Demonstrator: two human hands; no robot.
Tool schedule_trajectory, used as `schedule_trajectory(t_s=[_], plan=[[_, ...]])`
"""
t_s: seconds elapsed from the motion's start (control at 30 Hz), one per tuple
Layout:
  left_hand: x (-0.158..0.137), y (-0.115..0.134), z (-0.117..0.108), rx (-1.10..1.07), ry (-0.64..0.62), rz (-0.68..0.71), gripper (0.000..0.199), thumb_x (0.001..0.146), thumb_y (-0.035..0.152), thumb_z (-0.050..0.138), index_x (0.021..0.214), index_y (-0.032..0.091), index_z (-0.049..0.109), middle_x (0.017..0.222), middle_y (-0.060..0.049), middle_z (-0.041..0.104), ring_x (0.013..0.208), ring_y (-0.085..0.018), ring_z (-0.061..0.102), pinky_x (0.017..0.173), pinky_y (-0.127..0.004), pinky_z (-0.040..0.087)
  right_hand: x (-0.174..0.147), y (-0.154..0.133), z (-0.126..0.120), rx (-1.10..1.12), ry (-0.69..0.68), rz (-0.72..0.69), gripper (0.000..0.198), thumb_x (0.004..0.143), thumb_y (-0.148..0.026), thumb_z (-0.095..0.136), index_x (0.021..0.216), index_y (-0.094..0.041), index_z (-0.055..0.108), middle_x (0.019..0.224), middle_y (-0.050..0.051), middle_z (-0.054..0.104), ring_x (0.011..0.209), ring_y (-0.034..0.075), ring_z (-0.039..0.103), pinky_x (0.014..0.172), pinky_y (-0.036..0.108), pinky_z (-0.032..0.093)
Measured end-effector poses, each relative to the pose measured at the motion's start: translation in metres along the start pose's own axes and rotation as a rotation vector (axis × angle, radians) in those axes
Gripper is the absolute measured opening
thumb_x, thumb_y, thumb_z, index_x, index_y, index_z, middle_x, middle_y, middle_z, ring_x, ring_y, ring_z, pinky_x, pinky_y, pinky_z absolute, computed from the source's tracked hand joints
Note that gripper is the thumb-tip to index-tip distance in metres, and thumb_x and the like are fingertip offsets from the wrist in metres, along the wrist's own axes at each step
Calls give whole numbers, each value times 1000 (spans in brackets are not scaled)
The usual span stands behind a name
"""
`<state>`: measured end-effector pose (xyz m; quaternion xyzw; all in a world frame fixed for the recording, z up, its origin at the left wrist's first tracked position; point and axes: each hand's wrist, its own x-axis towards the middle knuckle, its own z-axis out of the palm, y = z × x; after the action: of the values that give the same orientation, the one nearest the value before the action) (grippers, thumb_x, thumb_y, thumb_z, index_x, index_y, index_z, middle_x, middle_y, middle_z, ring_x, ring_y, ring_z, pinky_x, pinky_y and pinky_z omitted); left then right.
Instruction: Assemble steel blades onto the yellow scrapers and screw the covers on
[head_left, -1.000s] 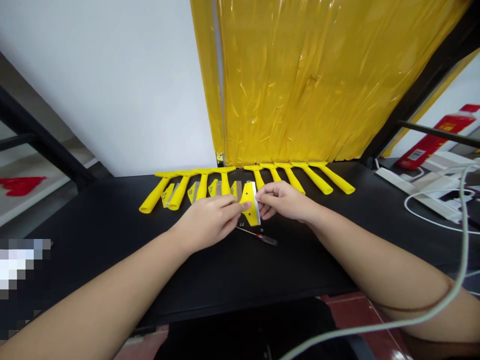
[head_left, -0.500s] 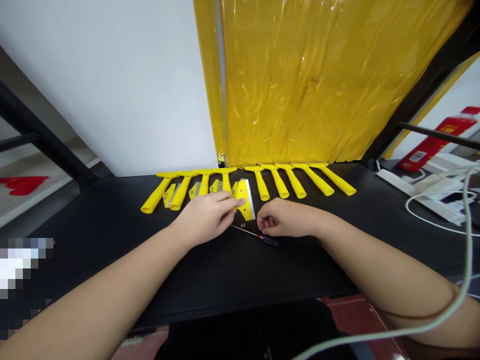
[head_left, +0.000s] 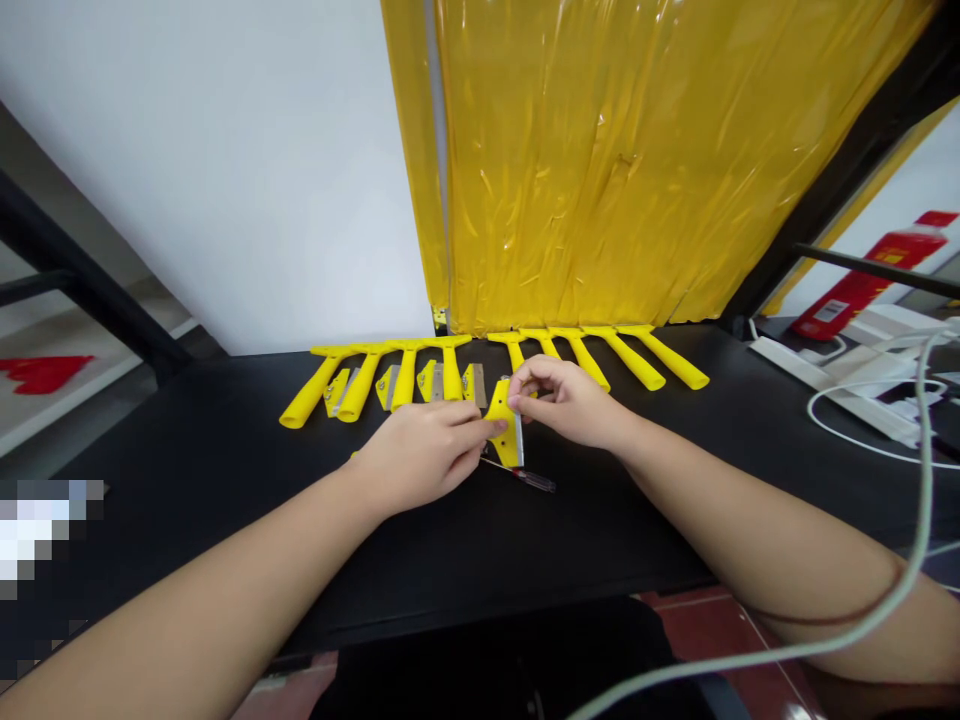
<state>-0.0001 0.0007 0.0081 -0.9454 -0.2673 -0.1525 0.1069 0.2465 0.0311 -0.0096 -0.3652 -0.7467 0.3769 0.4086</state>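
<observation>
My left hand (head_left: 424, 455) is closed around a yellow scraper (head_left: 504, 425), whose flat head with small holes and a silver blade edge faces right. The scraper's handle is hidden under that hand. My right hand (head_left: 566, 400) is pinched at the upper part of the scraper head; whatever is between its fingertips is too small to make out. Below the scraper lies a screwdriver (head_left: 534, 481) with a dark clear handle, its shaft running left under my left hand.
Several yellow scraper handles (head_left: 306, 392) stand in a row along the back of the black table (head_left: 480, 560), with small yellow-and-metal blade pieces (head_left: 432, 382) among them. A red bottle (head_left: 862, 285) and white cables are on the right. A pale cable (head_left: 919, 540) crosses the right foreground.
My right hand has moved up from the table near the screwdriver to the scraper head. The scraper has shifted slightly right and toward me, and its head is turned more on edge.
</observation>
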Motion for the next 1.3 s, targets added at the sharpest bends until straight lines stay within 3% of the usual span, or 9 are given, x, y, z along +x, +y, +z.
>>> schedule_trajectory(t_s=[0.2,0.37,0.73,0.87,0.93,1.03,1.1,1.17,1.3], plan=[[0,5,-1,48,26,27,31,101,20,52,126,26,70,94,0,70,77,-17,67,62,-30,52,-1,-3,5,272,-52,143,24,83,-29,78,90,-22,56,73,-7,54,59,9,48,58,24,42],[0,6,-2,65,44,39,30,100,20,54,125,26,69,94,0,71,76,-16,66,60,-29,51,0,-10,10,484,-2,255,51,70,-29,88,95,-26,44,81,-7,60,68,11,57,65,26,51],[0,9,-1,71,66,37,29,101,21,52,123,25,70,94,-1,72,76,-16,68,60,-28,51,-1,-14,18,530,7,355,40,72,-25,84,92,-24,49,71,-9,55,61,9,50,56,22,41],[-1,4,-1,36,48,2,31,102,22,51,126,26,69,98,-1,73,80,-17,70,64,-29,53,2,-14,18,564,21,367,40,71,-27,86,94,-23,53,74,-7,59,65,11,57,62,23,49],[-1,-1,-2,18,70,-40,31,101,23,51,127,26,69,99,-1,74,84,-18,72,66,-29,53,4,-11,16,568,34,370,32,78,-32,81,95,-22,56,80,-3,63,71,13,62,67,27,54],[-1,-8,-6,31,128,-117,28,100,24,53,121,23,72,95,-3,74,84,-18,72,64,-29,51,4,-2,11,293,9,328,12,90,-32,66,92,-20,63,81,1,64,68,15,62,62,29,53],[-1,-11,-8,45,154,-151,26,99,24,54,117,22,73,92,-3,74,80,-18,71,61,-28,49,2,4,9,-69,-59,194,5,89,-20,64,89,-19,68,78,1,63,66,14,59,63,29,49],[-1,-12,-8,43,162,-166,25,98,23,56,116,22,73,92,-3,74,77,-18,70,59,-28,47,0,7,10,-375,-136,24,11,85,-10,65,84,-19,70,78,1,63,70,15,58,68,30,48],[-1,-12,-5,-10,141,-183,26,97,23,56,116,22,73,97,-4,75,83,-20,72,62,-29,51,-2,5,18,-543,-247,-85,11,87,-9,66,83,-17,71,90,6,68,84,19,65,79,32,50]])
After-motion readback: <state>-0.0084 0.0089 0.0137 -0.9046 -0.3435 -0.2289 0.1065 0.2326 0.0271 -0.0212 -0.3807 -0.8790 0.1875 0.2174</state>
